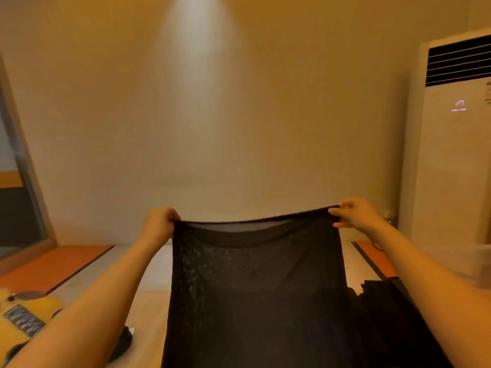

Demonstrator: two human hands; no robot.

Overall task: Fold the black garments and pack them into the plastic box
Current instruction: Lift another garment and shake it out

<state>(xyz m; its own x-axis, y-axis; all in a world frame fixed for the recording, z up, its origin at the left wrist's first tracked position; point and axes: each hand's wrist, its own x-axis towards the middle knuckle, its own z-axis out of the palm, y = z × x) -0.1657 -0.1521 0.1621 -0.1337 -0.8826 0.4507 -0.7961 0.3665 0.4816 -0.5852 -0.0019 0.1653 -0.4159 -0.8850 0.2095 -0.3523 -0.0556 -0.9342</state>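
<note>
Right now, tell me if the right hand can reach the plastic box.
Probably not yet: the right hand pinches the top edge of the black garment. The plastic box sits close beside that forearm, unobstructed, once it lets go.

left hand: (159, 225) up at the top left corner of the black garment (255, 288), fingers curled tight, gripping the upper edge
right hand: (353, 213) at the garment's top right corner, pinching the edge, sitting a touch higher than the left
arms: both bare, stretched out forward, one down each side of the garment
spread: hands well apart, at opposite ends of the garment's top edge
</note>
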